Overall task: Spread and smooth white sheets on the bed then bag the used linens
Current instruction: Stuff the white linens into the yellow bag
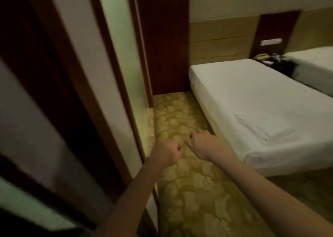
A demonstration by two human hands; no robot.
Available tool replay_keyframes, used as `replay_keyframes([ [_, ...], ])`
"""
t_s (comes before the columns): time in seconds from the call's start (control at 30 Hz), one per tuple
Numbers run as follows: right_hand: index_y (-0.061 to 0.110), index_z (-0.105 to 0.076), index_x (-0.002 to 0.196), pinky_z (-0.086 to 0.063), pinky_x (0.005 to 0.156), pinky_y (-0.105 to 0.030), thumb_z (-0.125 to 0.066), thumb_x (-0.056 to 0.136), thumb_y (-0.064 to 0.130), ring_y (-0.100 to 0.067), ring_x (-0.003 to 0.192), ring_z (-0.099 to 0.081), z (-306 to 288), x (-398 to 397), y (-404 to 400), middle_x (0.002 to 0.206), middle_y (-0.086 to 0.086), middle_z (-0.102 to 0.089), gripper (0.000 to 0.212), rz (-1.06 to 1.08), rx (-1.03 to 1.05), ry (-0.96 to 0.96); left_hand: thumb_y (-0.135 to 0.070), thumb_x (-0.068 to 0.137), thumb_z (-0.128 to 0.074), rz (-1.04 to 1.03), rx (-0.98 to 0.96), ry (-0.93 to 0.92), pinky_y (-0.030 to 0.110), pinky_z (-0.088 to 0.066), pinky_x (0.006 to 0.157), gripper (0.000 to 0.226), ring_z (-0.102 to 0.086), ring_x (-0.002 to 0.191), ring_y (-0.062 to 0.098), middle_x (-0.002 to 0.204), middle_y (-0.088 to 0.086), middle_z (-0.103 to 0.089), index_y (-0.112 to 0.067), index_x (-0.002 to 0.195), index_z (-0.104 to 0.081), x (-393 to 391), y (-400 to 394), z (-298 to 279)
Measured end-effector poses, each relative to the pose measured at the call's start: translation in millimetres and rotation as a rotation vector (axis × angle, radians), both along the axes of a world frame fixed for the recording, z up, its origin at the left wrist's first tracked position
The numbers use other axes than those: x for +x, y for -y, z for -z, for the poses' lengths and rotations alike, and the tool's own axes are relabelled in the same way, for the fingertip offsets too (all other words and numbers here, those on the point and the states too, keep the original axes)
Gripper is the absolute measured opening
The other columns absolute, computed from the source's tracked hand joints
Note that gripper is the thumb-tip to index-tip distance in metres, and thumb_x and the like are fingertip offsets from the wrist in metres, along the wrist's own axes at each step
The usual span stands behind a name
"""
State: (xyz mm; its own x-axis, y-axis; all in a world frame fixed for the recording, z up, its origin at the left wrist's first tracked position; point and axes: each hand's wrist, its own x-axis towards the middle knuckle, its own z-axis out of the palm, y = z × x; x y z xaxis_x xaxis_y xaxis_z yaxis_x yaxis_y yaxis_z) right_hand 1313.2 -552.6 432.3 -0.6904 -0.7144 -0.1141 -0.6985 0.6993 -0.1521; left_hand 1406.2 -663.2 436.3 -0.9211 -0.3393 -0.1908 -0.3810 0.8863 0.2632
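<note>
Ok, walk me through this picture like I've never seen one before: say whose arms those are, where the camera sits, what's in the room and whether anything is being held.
There is no machine here. The single picture comes from a wide-angle camera worn on a person's head, looking forward and down, so the two bare arms reaching in from the bottom are that person's own. The left hand is curled into a fist and holds nothing. The right hand has loosely bent fingers and also holds nothing. Both hang over a yellow patterned carpet.

To the right stands a bed covered with a white sheet, mostly flat, with some wrinkles near its front corner. A second bed shows at the far right. On the left are dark wooden door frames. The picture is somewhat blurred. No bag of linens is visible.
</note>
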Motion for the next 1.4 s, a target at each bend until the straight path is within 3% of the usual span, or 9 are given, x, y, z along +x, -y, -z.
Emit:
replay_keyframes([
  [0.07, 0.012, -0.048, 0.128, -0.043, 0.097, -0.047, -0.012, 0.094, 0.059, -0.034, 0.12, -0.048, 13.3, -15.1, -16.9, 0.133, -0.015, -0.05, 0.068, 0.075, 0.052, 0.012, -0.04, 0.101, -0.04, 0.059, -0.009, -0.03, 0.032, -0.046, 0.087, 0.037, -0.06, 0.109, 0.027, 0.118, 0.007, -0.065, -0.016, 0.116, -0.064, -31.7, -1.8, -12.1],
  [0.17, 0.013, -0.047, 0.129, -0.044, 0.097, -0.044, -0.026, 0.1, 0.053, -0.032, 0.121, -0.048, 33.0, -36.1, -44.4, 0.132, -0.012, -0.049, 0.054, 0.223, 0.08, 0.099, -0.04, 0.101, -0.039, 0.133, 0.013, -0.095, 0.034, -0.047, 0.086, 0.037, -0.06, 0.104, 0.026, 0.116, 0.008, -0.065, -0.014, 0.112, -0.063, -80.3, -10.8, -26.2],
  [0.27, 0.012, -0.043, 0.134, -0.042, 0.099, -0.045, -0.027, 0.101, 0.05, -0.032, 0.124, -0.045, 43.8, -57.9, -68.0, 0.136, -0.012, -0.046, 0.053, 0.272, 0.108, 0.144, -0.041, 0.101, -0.039, 0.19, -0.001, -0.153, 0.031, -0.041, 0.078, 0.036, -0.058, 0.103, 0.024, 0.116, 0.007, -0.064, -0.015, 0.112, -0.061, -126.9, -24.2, -35.4],
  [0.4, 0.01, -0.045, 0.135, -0.038, 0.099, -0.043, -0.023, 0.104, 0.044, -0.032, 0.125, -0.043, 45.5, -94.2, -94.5, 0.136, -0.013, -0.045, 0.051, 0.292, 0.136, 0.167, -0.041, 0.101, -0.037, 0.217, -0.01, -0.185, 0.036, -0.048, 0.087, 0.038, -0.06, 0.104, 0.025, 0.116, 0.005, -0.065, -0.016, 0.114, -0.063, -181.4, -49.7, -31.2],
  [0.7, 0.012, -0.045, 0.132, -0.04, 0.097, -0.044, -0.027, 0.101, 0.05, -0.031, 0.12, -0.047, 11.1, -233.0, -152.9, 0.132, -0.012, -0.049, 0.052, 0.298, 0.068, 0.04, -0.041, 0.103, -0.034, 0.151, 0.074, -0.031, 0.028, -0.044, 0.083, 0.041, -0.059, 0.1, 0.018, 0.113, 0.003, -0.063, -0.014, 0.116, -0.061, -283.5, -107.9, 30.4],
  [0.87, 0.011, -0.046, 0.13, -0.041, 0.092, -0.043, -0.027, 0.102, 0.047, -0.03, 0.116, -0.049, -5.8, -300.0, -169.4, 0.128, -0.01, -0.051, 0.05, 0.304, 0.014, -0.005, -0.044, 0.103, -0.033, 0.132, 0.12, 0.04, 0.025, -0.04, 0.075, 0.041, -0.055, 0.082, 0.012, 0.095, 0.001, -0.062, -0.015, 0.101, -0.061, -329.1, -142.2, 67.9],
  [1.07, 0.011, -0.045, 0.131, -0.042, 0.092, -0.042, -0.027, 0.102, 0.047, -0.029, 0.116, -0.049, 10.7, -378.3, -183.2, 0.129, -0.01, -0.05, 0.049, 0.334, 0.011, -0.004, -0.05, 0.102, -0.031, 0.192, 0.087, 0.123, 0.025, -0.044, 0.076, 0.043, -0.058, 0.084, 0.013, 0.094, -0.001, -0.061, -0.017, 0.096, -0.059, -419.2, -156.5, 82.9],
  [1.27, 0.011, -0.046, 0.129, -0.044, 0.092, -0.04, -0.028, 0.102, 0.048, -0.027, 0.114, -0.05, 56.2, -441.3, -210.7, 0.128, -0.01, -0.051, 0.049, 0.414, 0.072, 0.076, -0.047, 0.102, -0.033, 0.213, 0.085, 0.008, 0.035, -0.051, 0.089, 0.046, -0.063, 0.094, 0.021, 0.105, 0.006, -0.066, -0.012, 0.107, -0.061, -516.2, -154.0, 55.7],
  [1.4, 0.011, -0.045, 0.13, -0.042, 0.094, -0.04, -0.027, 0.102, 0.048, -0.027, 0.116, -0.05, 78.6, -479.2, -233.6, 0.128, -0.009, -0.05, 0.049, 0.429, 0.119, 0.146, -0.049, 0.101, -0.033, 0.202, 0.073, -0.072, 0.038, -0.051, 0.091, 0.047, -0.062, 0.098, 0.02, 0.113, 0.003, -0.066, -0.014, 0.116, -0.061, -573.9, -168.8, 33.9],
])
